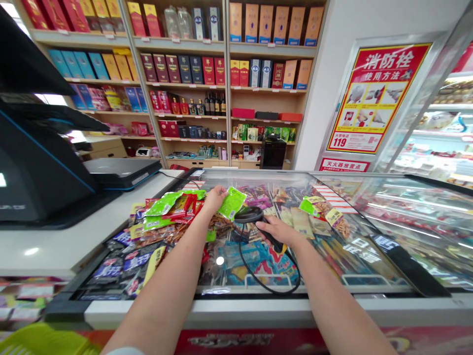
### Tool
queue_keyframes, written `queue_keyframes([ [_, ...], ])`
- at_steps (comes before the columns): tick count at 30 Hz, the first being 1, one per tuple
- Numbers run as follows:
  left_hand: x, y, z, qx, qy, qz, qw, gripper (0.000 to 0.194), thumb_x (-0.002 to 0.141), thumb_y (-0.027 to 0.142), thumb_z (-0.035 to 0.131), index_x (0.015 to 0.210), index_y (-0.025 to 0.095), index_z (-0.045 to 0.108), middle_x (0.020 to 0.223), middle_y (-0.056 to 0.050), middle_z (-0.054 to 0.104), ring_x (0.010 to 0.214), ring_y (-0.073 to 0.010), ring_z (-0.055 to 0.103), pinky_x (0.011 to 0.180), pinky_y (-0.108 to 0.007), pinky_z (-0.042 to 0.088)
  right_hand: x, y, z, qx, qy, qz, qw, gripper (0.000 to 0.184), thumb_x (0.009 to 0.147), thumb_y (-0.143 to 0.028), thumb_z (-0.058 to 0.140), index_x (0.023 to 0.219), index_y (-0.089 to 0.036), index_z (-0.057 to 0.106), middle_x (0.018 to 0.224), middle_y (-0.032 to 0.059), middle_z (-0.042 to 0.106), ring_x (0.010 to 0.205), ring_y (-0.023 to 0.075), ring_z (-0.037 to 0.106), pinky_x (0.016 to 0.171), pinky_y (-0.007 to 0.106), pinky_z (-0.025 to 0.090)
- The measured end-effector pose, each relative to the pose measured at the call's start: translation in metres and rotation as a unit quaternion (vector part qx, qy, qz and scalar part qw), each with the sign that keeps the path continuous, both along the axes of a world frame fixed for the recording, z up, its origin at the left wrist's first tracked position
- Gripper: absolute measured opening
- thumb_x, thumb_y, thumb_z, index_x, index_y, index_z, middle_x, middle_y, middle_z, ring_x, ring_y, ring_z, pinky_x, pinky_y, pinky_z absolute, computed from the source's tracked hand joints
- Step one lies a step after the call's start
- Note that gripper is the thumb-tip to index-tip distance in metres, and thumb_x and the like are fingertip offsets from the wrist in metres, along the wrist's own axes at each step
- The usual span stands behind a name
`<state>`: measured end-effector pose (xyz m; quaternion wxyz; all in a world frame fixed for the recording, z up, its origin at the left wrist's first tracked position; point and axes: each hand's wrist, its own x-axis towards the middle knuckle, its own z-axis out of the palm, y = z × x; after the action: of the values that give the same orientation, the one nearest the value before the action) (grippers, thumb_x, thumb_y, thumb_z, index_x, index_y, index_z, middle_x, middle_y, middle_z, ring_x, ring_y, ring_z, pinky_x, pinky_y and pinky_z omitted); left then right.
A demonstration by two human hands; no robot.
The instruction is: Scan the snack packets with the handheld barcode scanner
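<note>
Over the glass-topped freezer, my left hand [217, 198] pinches a bright green snack packet [232, 202] by its left edge. A barcode patch shows at the packet's lower end. My right hand [276, 230] is wrapped round the handle of a black barcode scanner [249, 215], whose head lies close to that lower end. A black cable [242, 261] loops down from the scanner over the glass. Left of my left forearm is a pile of snack packets [162, 203] in green, red and dark wrappers. Some brown-and-green packets [329, 215] lie apart on the right of the glass.
A white counter [74, 227] with a black flat scale [123, 170] and a dark checkout terminal [33, 158] stands at left. Behind are shelves [177, 47] of boxed bottles. A yellow-green basket [48, 340] sits at the lower left. A fire-hydrant poster [379, 98] hangs at right.
</note>
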<state>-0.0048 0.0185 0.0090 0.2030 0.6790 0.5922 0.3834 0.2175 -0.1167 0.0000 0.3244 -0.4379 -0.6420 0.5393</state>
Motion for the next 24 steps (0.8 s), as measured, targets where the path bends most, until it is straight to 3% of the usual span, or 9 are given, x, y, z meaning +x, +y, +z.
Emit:
queue_keyframes([
  [6, 0.005, -0.001, -0.002, 0.004, -0.005, 0.001, 1.0, 0.009, 0.077, 0.025, 0.055, 0.076, 0.017, 0.058, 0.058, 0.004, 0.05, 0.055, -0.0103, 0.044, 0.053, -0.021, 0.031, 0.001, 0.001, 0.0, -0.011, 0.048, -0.024, 0.999, 0.039, 0.073, -0.056, 0.062, 0.078, -0.021, 0.046, 0.053, -0.0066, 0.054, 0.037, 0.0089, 0.049, 0.036, 0.021, 0.04],
  [11, 0.038, 0.004, -0.001, 0.0, 0.009, -0.02, 1.0, 0.01, 0.078, 0.026, 0.056, 0.077, 0.016, 0.059, 0.059, 0.003, 0.054, 0.057, -0.0105, 0.047, 0.053, -0.021, 0.032, 0.017, -0.002, 0.01, -0.035, 0.068, -0.123, 0.989, 0.035, 0.076, -0.052, 0.063, 0.072, -0.021, 0.045, 0.051, -0.0054, 0.054, 0.036, 0.0086, 0.048, 0.035, 0.021, 0.042],
  [18, 0.135, 0.023, 0.006, -0.035, -0.017, -0.062, 0.997, 0.007, 0.078, 0.019, 0.058, 0.076, 0.014, 0.062, 0.06, 0.002, 0.057, 0.058, -0.0107, 0.049, 0.055, -0.022, 0.034, 0.072, -0.001, 0.011, -0.024, 0.126, -0.299, 0.946, 0.034, 0.08, -0.05, 0.06, 0.073, -0.021, 0.044, 0.049, -0.0045, 0.053, 0.035, 0.0095, 0.047, 0.033, 0.021, 0.041],
  [24, 0.228, 0.02, -0.009, -0.079, -0.088, -0.09, 0.989, 0.013, 0.085, 0.019, 0.053, 0.085, 0.012, 0.063, 0.07, -0.003, 0.061, 0.069, -0.0138, 0.057, 0.059, -0.023, 0.041, 0.104, -0.002, 0.0, 0.031, 0.181, -0.419, 0.889, 0.037, 0.079, -0.058, 0.055, 0.074, -0.023, 0.043, 0.051, -0.002, 0.055, 0.039, 0.0135, 0.051, 0.035, 0.025, 0.042],
])
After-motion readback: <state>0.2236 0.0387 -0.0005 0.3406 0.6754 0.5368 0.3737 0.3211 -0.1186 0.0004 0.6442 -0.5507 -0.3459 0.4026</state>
